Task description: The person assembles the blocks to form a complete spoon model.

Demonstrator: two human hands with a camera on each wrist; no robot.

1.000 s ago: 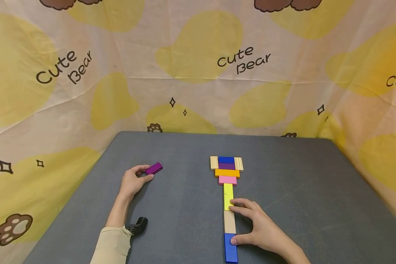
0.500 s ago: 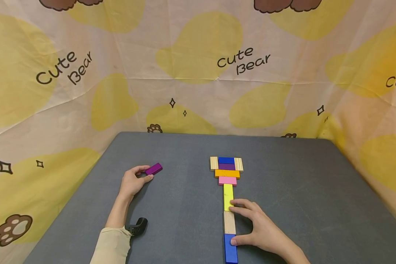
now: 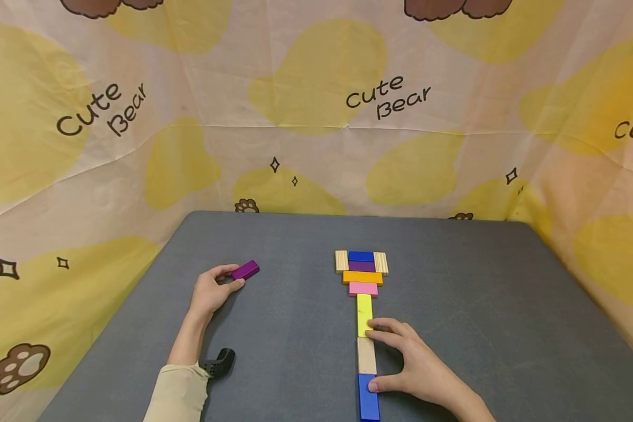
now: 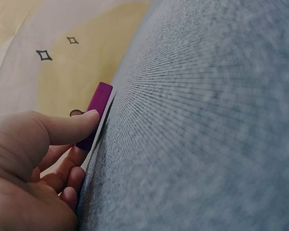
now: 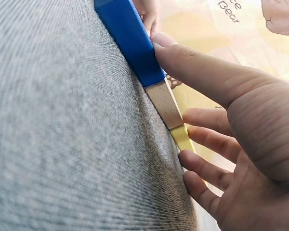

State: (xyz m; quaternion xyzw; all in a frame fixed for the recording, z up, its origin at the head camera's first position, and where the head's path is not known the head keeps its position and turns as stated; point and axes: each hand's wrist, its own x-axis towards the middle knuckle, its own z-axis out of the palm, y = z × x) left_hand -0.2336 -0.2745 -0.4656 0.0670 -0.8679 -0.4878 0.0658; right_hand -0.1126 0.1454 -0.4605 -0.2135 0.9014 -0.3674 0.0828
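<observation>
Between thumb and fingers, my left hand (image 3: 211,293) pinches a purple wooden block (image 3: 245,270) at the left of the table. In the left wrist view the thumb presses one side of that purple block (image 4: 100,98). My right hand (image 3: 422,363) lies spread beside a column of blocks, its thumb touching the blue block (image 3: 368,398). Its fingertips rest at the yellow block (image 3: 364,313). A plain wood block (image 3: 366,355) lies between those two. The right wrist view shows the thumb on the blue block (image 5: 132,41), with the fingers apart from it.
Beyond the yellow block lie a pink block (image 3: 363,288), an orange block (image 3: 363,277), a dark purple block (image 3: 361,266) and a blue one (image 3: 361,256). Striped wood blocks (image 3: 341,261) flank the top. The grey table (image 3: 295,328) meets a printed cloth (image 3: 316,88) behind.
</observation>
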